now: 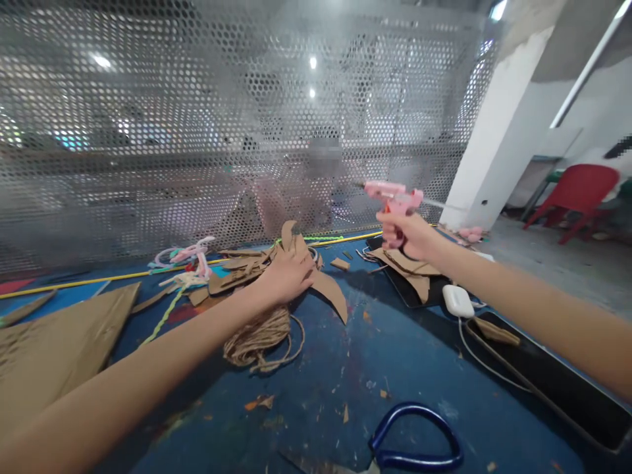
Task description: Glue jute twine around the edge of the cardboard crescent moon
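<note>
My right hand point(402, 234) is raised, its fingers wrapped round the grip of a pink hot glue gun point(392, 192). The gun's nozzle points left, and a clear glue stick point(442, 205) sticks out of its back. Over the blue table, my left hand point(286, 275) is closed on a curved cardboard cutout point(330, 295) with pointed ends; the fingers hide part of it. Below that wrist lies a coil of brown twine point(259, 337). Behind and left of the hand is a pile of cardboard scraps point(237, 268).
Blue-handled scissors point(419, 454) lie at the front edge. To the right are a black tablet point(402, 289) under cardboard, a white charger point(457, 301) with its cable, and a dark tray-like object point(557, 378). A cardboard sheet point(64, 342) lies left. Perforated metal mesh point(197, 131) stands behind the table.
</note>
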Tool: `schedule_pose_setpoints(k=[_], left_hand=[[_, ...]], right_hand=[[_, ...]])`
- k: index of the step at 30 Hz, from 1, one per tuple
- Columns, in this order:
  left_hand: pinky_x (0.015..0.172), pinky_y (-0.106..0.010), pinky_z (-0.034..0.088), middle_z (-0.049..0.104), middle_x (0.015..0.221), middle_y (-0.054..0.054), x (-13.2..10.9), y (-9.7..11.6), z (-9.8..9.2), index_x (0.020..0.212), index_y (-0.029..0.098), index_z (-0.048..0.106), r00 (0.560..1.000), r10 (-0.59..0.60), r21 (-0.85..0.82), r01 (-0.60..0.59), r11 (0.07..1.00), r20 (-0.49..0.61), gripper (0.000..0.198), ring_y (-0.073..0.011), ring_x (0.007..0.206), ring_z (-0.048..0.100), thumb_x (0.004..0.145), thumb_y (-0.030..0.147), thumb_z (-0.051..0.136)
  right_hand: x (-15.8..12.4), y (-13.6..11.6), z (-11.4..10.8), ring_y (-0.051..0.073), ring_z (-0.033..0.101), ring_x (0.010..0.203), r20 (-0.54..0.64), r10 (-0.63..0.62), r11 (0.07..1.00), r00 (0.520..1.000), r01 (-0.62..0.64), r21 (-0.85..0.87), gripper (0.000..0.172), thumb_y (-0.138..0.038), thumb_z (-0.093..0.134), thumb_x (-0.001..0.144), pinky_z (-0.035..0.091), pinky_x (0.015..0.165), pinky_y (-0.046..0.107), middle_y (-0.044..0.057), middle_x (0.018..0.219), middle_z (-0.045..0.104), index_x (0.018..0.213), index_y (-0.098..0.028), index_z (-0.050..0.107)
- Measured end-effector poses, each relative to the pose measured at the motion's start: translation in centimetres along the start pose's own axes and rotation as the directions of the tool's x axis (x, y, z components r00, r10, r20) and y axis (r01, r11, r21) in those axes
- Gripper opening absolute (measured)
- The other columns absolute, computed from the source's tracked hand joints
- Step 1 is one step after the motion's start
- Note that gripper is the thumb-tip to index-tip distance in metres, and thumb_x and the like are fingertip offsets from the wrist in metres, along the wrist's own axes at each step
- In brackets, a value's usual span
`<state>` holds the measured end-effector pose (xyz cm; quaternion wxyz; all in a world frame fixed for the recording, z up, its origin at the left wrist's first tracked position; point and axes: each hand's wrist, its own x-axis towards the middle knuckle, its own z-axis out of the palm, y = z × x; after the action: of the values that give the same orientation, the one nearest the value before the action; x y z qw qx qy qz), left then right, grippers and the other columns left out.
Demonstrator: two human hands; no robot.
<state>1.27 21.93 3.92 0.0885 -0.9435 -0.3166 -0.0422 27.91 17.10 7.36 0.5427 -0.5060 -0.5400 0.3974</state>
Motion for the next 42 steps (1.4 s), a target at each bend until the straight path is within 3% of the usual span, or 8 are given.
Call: schedule_pose_setpoints(k=[5, 10, 17, 22, 28, 33, 38, 42], left_hand=[[0.107, -0.052, 0.035, 0.048, 0.14, -0.017, -4.7, 6.4, -1.0, 0.127, 0.016, 0.054, 0.989, 0.142, -0.029, -0.14, 0.99, 0.046, 0.041, -0.0339, 0.13, 0.042, 0.093, 0.038, 0.044], [0.109, -0.057, 0.03, 0.031, 0.154, -0.007, -7.1, 9.9, 1.9, 0.144, 0.034, 0.036, 0.946, 0.304, -0.293, -0.261, 0.92, 0.111, 0.064, -0.0352, 0.142, 0.023, 0.089, 0.065, 0.036], [0.111, -0.052, 0.026, 0.042, 0.149, -0.006, -3.6, 3.5, 3.9, 0.141, 0.028, 0.042, 0.993, -0.044, -0.095, 0.054, 0.994, 0.106, 0.062, -0.0304, 0.14, 0.031, 0.091, 0.063, 0.032], [0.109, -0.05, 0.025, 0.046, 0.145, -0.005, -3.4, -0.8, 3.8, 0.134, 0.032, 0.05, 0.993, -0.106, -0.025, 0.108, 0.994, 0.051, 0.043, -0.0275, 0.138, 0.034, 0.096, 0.047, 0.035], [0.103, -0.057, 0.03, 0.059, 0.128, -0.01, -4.0, -0.9, 3.7, 0.117, 0.023, 0.06, 0.986, -0.166, -0.006, 0.166, 0.986, -0.029, 0.034, -0.0299, 0.125, 0.046, 0.094, 0.04, 0.041], [0.104, -0.044, 0.038, 0.06, 0.121, -0.011, -5.2, 0.0, 1.9, 0.107, 0.017, 0.064, 0.98, -0.183, -0.021, 0.182, 0.983, -0.072, 0.03, -0.0266, 0.119, 0.05, 0.092, 0.034, 0.045], [0.114, -0.048, 0.026, 0.05, 0.135, -0.012, -10.0, 1.5, 0.1, 0.111, 0.018, 0.063, 0.952, -0.162, 0.053, 0.182, 0.982, -0.259, 0.031, -0.0307, 0.137, 0.033, 0.092, 0.033, 0.045], [0.113, -0.053, 0.025, 0.041, 0.143, -0.016, -14.1, 0.7, 1.3, 0.125, 0.017, 0.054, 0.886, -0.304, 0.064, 0.346, 0.936, -0.349, 0.045, -0.0359, 0.14, 0.026, 0.087, 0.04, 0.053]], right_hand=[[-5.0, 3.9, 1.9, 0.006, 0.033, 0.038, 0.043, 0.145, 0.981, 0.988, -0.15, 0.124, 0.032, -0.034, 0.078, 0.061, 0.039, 0.044, 0.025, -0.01, 0.044, 0.038, 0.068, -0.02, 0.05], [-6.4, 6.5, 2.3, 0.01, 0.046, 0.045, -0.018, 0.202, 0.972, 0.979, -0.198, 0.126, 0.029, -0.035, 0.078, 0.057, 0.046, 0.05, 0.028, -0.005, 0.05, 0.05, 0.066, -0.02, 0.054], [-6.9, 7.7, 3.0, 0.013, 0.053, 0.054, -0.105, 0.165, 0.984, 0.981, -0.17, -0.043, 0.027, -0.041, 0.071, 0.061, 0.041, 0.048, 0.026, -0.001, 0.06, 0.057, 0.071, -0.02, 0.057], [-7.8, 7.2, 3.4, 0.013, 0.042, 0.044, -0.117, 0.146, 0.935, 0.982, -0.176, -0.309, 0.025, -0.041, 0.07, 0.063, 0.031, 0.041, 0.027, -0.003, 0.052, 0.051, 0.064, -0.022, 0.054], [-8.0, 7.5, 3.4, 0.019, 0.052, 0.053, -0.067, 0.054, 0.816, 0.996, -0.082, -0.573, 0.029, -0.042, 0.068, 0.065, 0.038, 0.052, 0.032, -0.001, 0.051, 0.052, 0.053, -0.024, 0.05], [-7.9, 7.6, 3.4, 0.021, 0.059, 0.061, 0.08, 0.037, 0.731, 0.996, 0.028, -0.682, 0.021, -0.037, 0.065, 0.065, 0.042, 0.061, 0.032, 0.0, 0.056, 0.059, 0.052, -0.023, 0.055], [-8.0, 7.5, 3.6, 0.019, 0.062, 0.062, 0.188, 0.022, 0.695, 0.982, 0.121, -0.709, 0.018, -0.038, 0.061, 0.071, 0.045, 0.062, 0.029, 0.001, 0.066, 0.066, 0.067, -0.02, 0.064], [-8.1, 7.2, 4.0, 0.02, 0.064, 0.071, 0.23, -0.03, 0.659, 0.973, 0.192, -0.727, 0.016, -0.034, 0.057, 0.075, 0.047, 0.068, 0.029, 0.003, 0.074, 0.068, 0.071, -0.02, 0.064]])
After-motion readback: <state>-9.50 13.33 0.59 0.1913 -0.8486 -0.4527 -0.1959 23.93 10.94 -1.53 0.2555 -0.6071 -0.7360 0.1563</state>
